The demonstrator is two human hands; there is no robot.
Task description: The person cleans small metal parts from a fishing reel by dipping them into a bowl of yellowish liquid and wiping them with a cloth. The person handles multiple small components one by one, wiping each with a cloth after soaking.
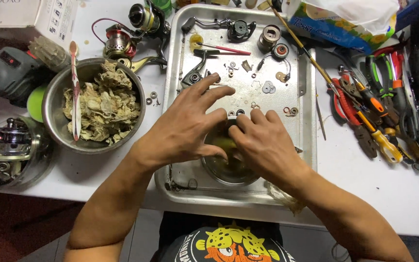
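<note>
Hands (226,133) work over small bowl (229,167) of yellowish liquid in tray (306,97).

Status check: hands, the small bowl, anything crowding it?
Left hand and right hand both over small round metal bowl in steel tray. Grip hidden. Loose washers and reel parts just beyond.

silver tray (306,97), yellowish liquid in small bowl (229,170), orange-handled pliers (369,104), beige rags (103,104).

White table (364,194) bears metal tray (306,97), rag bowl (54,97), pliers (350,104).
</note>
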